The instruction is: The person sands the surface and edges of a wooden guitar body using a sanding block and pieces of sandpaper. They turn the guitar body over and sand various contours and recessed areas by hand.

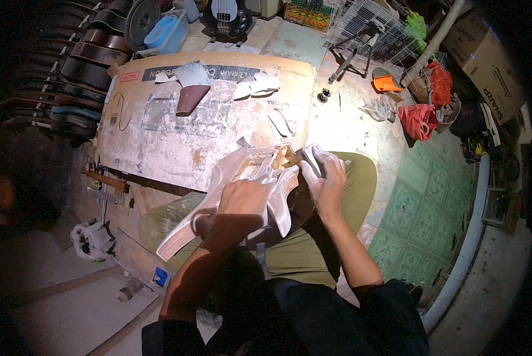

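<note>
A pale, dust-covered electric guitar body (pixel 224 172) rests across my lap, its routed cavities facing up and showing bare wood. My left hand (pixel 242 200) bears on the middle of the body and grips it; its fingertips are hidden. At the body's right end, my right hand (pixel 327 183) pinches a folded grey piece of sandpaper (pixel 310 155) beside the edge. White dust coats the fingers of the right hand.
Before me lies a dusty cardboard sheet (pixel 159 142) with torn sandpaper scraps (pixel 257 85) and a brown sandpaper piece (pixel 192 99). Guitars (pixel 94 59) line the left. A black bass (pixel 225 21), a tripod (pixel 358 50), a wire cage (pixel 367 26) and cardboard boxes (pixel 482 65) stand beyond.
</note>
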The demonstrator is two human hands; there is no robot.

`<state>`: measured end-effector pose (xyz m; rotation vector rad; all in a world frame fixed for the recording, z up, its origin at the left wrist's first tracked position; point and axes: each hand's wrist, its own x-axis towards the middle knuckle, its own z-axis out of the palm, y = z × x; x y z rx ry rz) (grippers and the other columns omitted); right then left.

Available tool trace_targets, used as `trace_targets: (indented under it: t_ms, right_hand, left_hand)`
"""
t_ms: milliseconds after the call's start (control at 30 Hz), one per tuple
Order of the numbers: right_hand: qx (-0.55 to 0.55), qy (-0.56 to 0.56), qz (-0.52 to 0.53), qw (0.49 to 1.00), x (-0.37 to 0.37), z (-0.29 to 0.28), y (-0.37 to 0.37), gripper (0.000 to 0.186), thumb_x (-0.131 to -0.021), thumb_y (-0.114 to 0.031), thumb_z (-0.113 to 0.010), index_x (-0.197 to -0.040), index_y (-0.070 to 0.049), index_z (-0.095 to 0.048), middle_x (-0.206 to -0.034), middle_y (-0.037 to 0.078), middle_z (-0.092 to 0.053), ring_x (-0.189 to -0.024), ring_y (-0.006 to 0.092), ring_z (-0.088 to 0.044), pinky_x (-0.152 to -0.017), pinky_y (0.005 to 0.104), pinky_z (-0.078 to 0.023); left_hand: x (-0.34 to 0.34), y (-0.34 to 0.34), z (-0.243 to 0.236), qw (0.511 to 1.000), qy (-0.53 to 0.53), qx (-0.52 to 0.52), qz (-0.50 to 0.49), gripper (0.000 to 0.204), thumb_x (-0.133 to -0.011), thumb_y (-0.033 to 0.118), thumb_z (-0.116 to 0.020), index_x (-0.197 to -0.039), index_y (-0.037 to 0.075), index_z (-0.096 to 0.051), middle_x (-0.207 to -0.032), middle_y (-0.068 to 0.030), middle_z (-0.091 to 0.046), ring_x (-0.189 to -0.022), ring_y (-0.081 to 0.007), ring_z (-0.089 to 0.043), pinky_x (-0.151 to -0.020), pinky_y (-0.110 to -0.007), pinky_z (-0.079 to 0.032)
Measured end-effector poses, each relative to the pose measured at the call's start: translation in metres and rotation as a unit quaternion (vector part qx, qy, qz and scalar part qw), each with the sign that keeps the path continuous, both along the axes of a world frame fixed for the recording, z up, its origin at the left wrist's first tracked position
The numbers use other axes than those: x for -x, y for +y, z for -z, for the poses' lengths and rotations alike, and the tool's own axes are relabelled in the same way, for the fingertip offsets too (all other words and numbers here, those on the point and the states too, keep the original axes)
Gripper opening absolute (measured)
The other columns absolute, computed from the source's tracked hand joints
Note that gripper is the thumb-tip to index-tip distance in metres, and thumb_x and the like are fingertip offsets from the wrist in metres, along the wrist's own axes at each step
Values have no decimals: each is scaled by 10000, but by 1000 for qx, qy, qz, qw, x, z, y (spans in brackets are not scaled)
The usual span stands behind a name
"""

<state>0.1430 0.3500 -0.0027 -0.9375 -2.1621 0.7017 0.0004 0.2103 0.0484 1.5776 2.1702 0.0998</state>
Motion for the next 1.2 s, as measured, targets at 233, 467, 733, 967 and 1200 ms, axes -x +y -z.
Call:
trace_targets:
  t_ms: [233, 467, 733, 967, 1200]
  right_hand:
    - [226, -18, -157, 961, -7, -27, -13, 377, -799, -177, -794, -1113, 0, -684, -1038, 145, -705, -916, 238, -660, -793, 366, -514]
    - [401, -11, -274, 874, -11, -37, -9, 337, -784, -147, -779, -1085, -24, -691, -995, 164, -695, -897, 312, -643, -810, 392, -494]
    - [300, -24, -257, 918, -9, -41, -14, 368, -792, -117, -784, -1123, 0, -677, -1001, 146, -696, -903, 270, -662, -798, 371, -508]
    - [408, -26, -299, 862, -10, -53, -10, 363, -824, -181, -774, -1125, -6, -673, -993, 125, -708, -849, 198, -672, -743, 355, -521]
    - [405, 55, -253, 877, -15, -49, -31, 415, -795, -186, -819, -1125, 18, -671, -1051, 106, -701, -939, 139, -641, -812, 283, -516]
  left_hand:
    - [3, -13, 8, 999, 3, -27, 43, 142, -808, 130, -615, -762, 58, -727, -783, -169, -695, -773, -319, -708, -656, -448, -541]
    - [5, -14, 4, 997, 37, 25, 66, 111, -782, 96, -626, -793, 48, -726, -794, -173, -696, -799, -317, -703, -704, -446, -536]
    - [6, -20, 14, 999, 16, -35, 27, 98, -607, -15, -670, -652, 73, -668, -730, -169, -666, -770, -344, -680, -651, -444, -519]
    - [12, -23, 14, 996, 2, -84, 32, 107, -590, -2, -675, -677, 60, -669, -756, -172, -669, -777, -348, -675, -645, -445, -520]
    - [19, -23, 11, 999, -13, -48, 20, 221, -597, 64, -722, -810, 52, -664, -799, -155, -664, -816, -357, -658, -704, -466, -506]
